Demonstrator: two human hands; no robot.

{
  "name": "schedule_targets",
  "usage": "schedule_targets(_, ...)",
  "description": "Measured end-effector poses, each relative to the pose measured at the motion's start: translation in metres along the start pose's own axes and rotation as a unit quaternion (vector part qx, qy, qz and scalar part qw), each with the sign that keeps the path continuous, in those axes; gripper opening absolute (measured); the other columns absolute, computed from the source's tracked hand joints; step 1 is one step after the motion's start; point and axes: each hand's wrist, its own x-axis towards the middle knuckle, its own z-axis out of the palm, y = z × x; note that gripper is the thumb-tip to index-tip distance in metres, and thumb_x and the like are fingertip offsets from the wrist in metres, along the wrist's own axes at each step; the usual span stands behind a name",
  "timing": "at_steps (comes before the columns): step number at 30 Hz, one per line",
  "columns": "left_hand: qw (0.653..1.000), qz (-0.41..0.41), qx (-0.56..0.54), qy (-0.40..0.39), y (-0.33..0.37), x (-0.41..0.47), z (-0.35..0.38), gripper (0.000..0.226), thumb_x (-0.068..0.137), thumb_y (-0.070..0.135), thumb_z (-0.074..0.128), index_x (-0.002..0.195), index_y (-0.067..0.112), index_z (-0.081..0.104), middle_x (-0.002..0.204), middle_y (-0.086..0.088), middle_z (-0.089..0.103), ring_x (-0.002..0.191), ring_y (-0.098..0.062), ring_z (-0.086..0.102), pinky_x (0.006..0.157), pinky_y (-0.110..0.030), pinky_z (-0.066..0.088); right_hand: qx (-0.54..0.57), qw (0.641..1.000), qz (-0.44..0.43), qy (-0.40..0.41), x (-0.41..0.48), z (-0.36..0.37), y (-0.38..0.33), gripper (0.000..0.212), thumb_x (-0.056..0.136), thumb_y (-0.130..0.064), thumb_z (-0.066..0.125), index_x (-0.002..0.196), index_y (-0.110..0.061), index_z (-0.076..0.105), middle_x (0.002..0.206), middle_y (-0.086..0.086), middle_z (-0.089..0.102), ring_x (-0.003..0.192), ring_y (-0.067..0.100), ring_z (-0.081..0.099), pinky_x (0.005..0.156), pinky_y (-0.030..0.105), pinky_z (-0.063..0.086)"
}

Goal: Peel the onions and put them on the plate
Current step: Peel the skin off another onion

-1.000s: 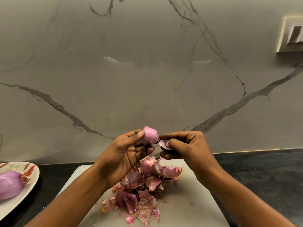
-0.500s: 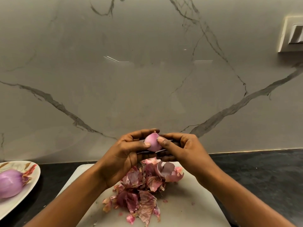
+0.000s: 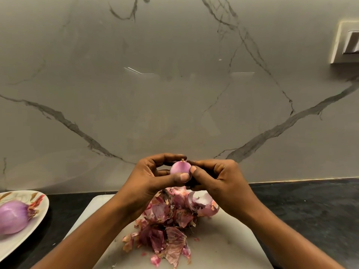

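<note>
Backing the counter: a grey, glossy wall (image 3: 174,94) with dark veins filled most of the view.
Counter: a dark, speckled counter (image 3: 301,210) ran along the foot of the wall.
Cutting board: a pale cutting board (image 3: 223,239) lay on the counter at the near centre, directly below both hands.
Plate: a white plate (image 3: 17,243) with a leaf pattern sat on the counter at the left edge of view, apart from the board and partly cut off by the frame.
Peel heap: a peel heap (image 3: 171,220) of dry pink and purple skins lay on the board, beneath and between the wrists.
Left hand: the left hand (image 3: 147,183) was closed round the held onion, thumb laid across its lower front and fingers curled over the top and behind it.
Right hand: the right hand (image 3: 219,181) was closed on the same onion from the other side, thumb tip pressed to its right edge and fingers curled behind; what the hidden fingers did could not be told.
Switch plate: a cream switch plate (image 3: 347,42) was fixed to the wall at upper right.
Plated onion: a plated onion (image 3: 12,217), purple and smooth with a dry root tuft pointing right, lay on the plate.
Held onion: the held onion (image 3: 179,167), small and pale pink with a short dry tip upward, was raised above the board between both thumbs, well apart from the plate.
</note>
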Motion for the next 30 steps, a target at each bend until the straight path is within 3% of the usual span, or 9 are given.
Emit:
schedule_targets(3,1.000,0.013,0.029,-0.004,-0.0025,0.0006,-0.0005,0.053,0.073,0.005,0.086,0.124,0.011,0.073,0.114,-0.017,0.079,0.105,-0.038,0.077,0.095,-0.047,0.061,-0.026,0.999,-0.019,0.012,-0.0014,0.0017,-0.0008,0.033,0.092,-0.039,0.068,0.121,-0.024,0.074,0.096,-0.001,0.082,0.085,0.016,0.080,0.075,0.037,0.067)
schedule_targets(8,0.999,0.022,0.030,-0.015,-0.0030,-0.0006,0.0006,0.052,0.075,0.001,0.084,0.125,0.009,0.072,0.116,-0.016,0.078,0.105,-0.037,0.077,0.092,-0.041,0.063,-0.081,0.995,-0.039,0.049,0.0001,0.0001,0.0052,0.025,0.095,-0.012,0.074,0.120,-0.015,0.077,0.096,-0.005,0.081,0.082,0.010,0.079,0.073,0.032,0.067)
schedule_targets(12,0.999,0.023,-0.045,-0.016,-0.0017,0.0011,-0.0007,0.046,0.084,0.003,0.082,0.129,0.006,0.070,0.123,-0.019,0.075,0.113,-0.038,0.074,0.090,-0.039,0.064,0.001,0.997,-0.009,0.073,0.0021,-0.0020,0.0024,0.023,0.092,-0.002,0.075,0.109,-0.017,0.080,0.093,0.002,0.082,0.083,0.017,0.081,0.072,0.034,0.067)
schedule_targets(16,0.985,-0.028,-0.167,-0.034,-0.0027,0.0047,-0.0032,0.042,0.089,0.012,0.070,0.130,0.003,0.069,0.130,-0.026,0.070,0.116,-0.041,0.071,0.089,-0.039,0.065,0.100,0.991,0.036,0.076,0.0027,-0.0026,-0.0026,0.028,0.092,0.008,0.069,0.099,-0.016,0.080,0.088,0.008,0.082,0.078,0.026,0.081,0.067,0.029,0.065)
schedule_targets(22,0.982,-0.077,-0.170,-0.018,-0.0038,0.0063,-0.0030,0.039,0.095,0.016,0.063,0.130,-0.001,0.069,0.128,-0.029,0.070,0.108,-0.039,0.071,0.087,-0.041,0.065,0.086,0.992,0.060,0.072,0.0036,-0.0009,-0.0007,0.021,0.092,0.005,0.072,0.101,-0.012,0.081,0.085,0.007,0.082,0.076,0.023,0.080,0.066,0.026,0.063)
schedule_targets(26,0.989,-0.072,-0.129,0.011,-0.0043,0.0064,-0.0019,0.046,0.084,0.011,0.076,0.128,0.000,0.068,0.125,-0.023,0.073,0.110,-0.036,0.075,0.083,-0.033,0.066,0.079,0.992,0.063,0.073,0.0036,-0.0006,0.0016,0.021,0.094,0.004,0.070,0.102,-0.013,0.081,0.086,0.005,0.082,0.076,0.022,0.080,0.066,0.024,0.063)
schedule_targets(30,0.981,-0.074,-0.175,0.033,-0.0023,0.0085,-0.0058,0.045,0.084,0.014,0.075,0.127,0.000,0.068,0.122,-0.027,0.073,0.101,-0.040,0.077,0.083,-0.034,0.066,0.073,0.989,0.075,0.101,0.0048,-0.0035,0.0016,0.017,0.096,0.000,0.068,0.101,-0.010,0.082,0.083,0.006,0.081,0.074,0.023,0.080,0.066,0.026,0.064)
